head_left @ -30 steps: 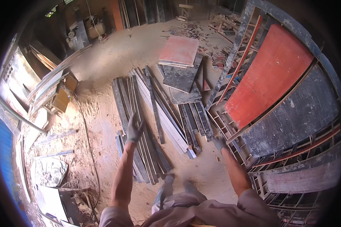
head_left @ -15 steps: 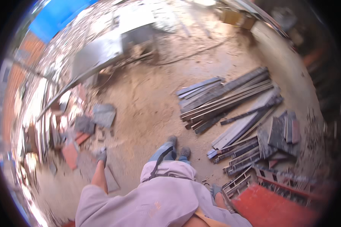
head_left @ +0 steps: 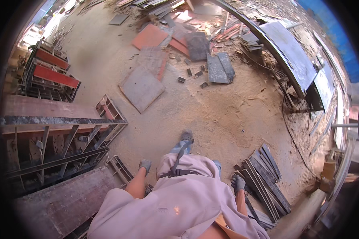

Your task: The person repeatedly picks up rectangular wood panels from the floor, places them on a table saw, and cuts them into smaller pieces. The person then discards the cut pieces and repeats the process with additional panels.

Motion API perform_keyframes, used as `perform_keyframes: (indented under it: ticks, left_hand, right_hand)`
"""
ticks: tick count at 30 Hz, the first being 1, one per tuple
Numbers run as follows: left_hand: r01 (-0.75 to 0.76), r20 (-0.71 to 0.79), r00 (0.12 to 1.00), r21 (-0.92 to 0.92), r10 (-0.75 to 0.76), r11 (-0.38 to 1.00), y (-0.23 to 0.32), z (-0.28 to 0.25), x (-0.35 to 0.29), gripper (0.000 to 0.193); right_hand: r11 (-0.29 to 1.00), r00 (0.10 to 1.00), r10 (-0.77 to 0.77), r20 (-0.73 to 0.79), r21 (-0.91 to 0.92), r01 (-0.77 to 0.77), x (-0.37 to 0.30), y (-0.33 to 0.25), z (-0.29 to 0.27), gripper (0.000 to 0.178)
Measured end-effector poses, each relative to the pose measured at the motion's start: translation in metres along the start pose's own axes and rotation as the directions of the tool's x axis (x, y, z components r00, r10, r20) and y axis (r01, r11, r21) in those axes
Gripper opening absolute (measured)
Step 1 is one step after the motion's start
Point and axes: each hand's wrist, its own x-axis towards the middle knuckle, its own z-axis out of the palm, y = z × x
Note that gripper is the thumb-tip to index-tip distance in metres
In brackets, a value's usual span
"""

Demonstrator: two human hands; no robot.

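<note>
My left hand (head_left: 145, 165), in a grey work glove, hangs at my left side with its fingers loosely stretched and nothing visible in it. It is nearest to a wooden frame (head_left: 121, 169) on the ground. On the other side, my right hand (head_left: 238, 182) hangs in a similar glove, fingers slightly bent but apart, with no object showing. Below and beside it lies a stack of long, narrow dark boards (head_left: 263, 179); I cannot make out any contact. Both arms are down, and one shoe (head_left: 186, 135) shows ahead of my body.
Large ribbed panels (head_left: 60, 121) stand at the left. A square board (head_left: 141, 91) and a grey panel (head_left: 220, 68) lie ahead among small blocks (head_left: 181, 80). A metal-topped bench (head_left: 289, 55) stands at the far right, with a cable (head_left: 288, 133) running over the sawdust-covered floor.
My body and view have turned to the left. The bench has swung from upper left to upper right, and the ribbed panels now fill the left. Both hands stay low at my sides.
</note>
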Motion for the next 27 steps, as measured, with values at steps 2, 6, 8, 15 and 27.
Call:
perform_keyframes:
  ticks: [2,6,8,15,27]
  left_hand:
    - [-0.014,-0.116,0.993,0.208,0.038,0.978,-0.037,-0.002,0.015,0.018]
    - [0.159,0.144,0.8,-0.987,-0.583,-0.026,-0.095,-0.025,0.071,0.021]
    - [0.064,0.227,0.86,-0.937,-0.457,-0.344,-0.075,-0.127,0.062,0.027]
    - [-0.083,-0.04,0.804,-0.996,-0.593,-0.044,-0.074,-0.3,0.117,0.037]
    - [-0.095,-0.292,0.787,-0.928,-0.543,0.36,-0.076,-0.271,0.3,0.018]
  right_hand:
    - [0.992,0.989,-0.09,0.119,-0.081,0.1,0.027,-0.058,0.066,0.02]
    - [0.946,0.932,-0.173,0.32,-0.21,0.247,0.008,-0.185,0.233,0.025]
    - [0.892,0.87,-0.227,0.439,-0.265,0.366,0.01,-0.233,0.304,0.027]
    - [0.743,0.796,-0.054,0.603,-0.509,0.436,0.088,-0.314,0.568,0.024]
    - [0.013,0.756,0.086,0.649,-0.76,0.65,0.351,-0.199,0.962,0.075]
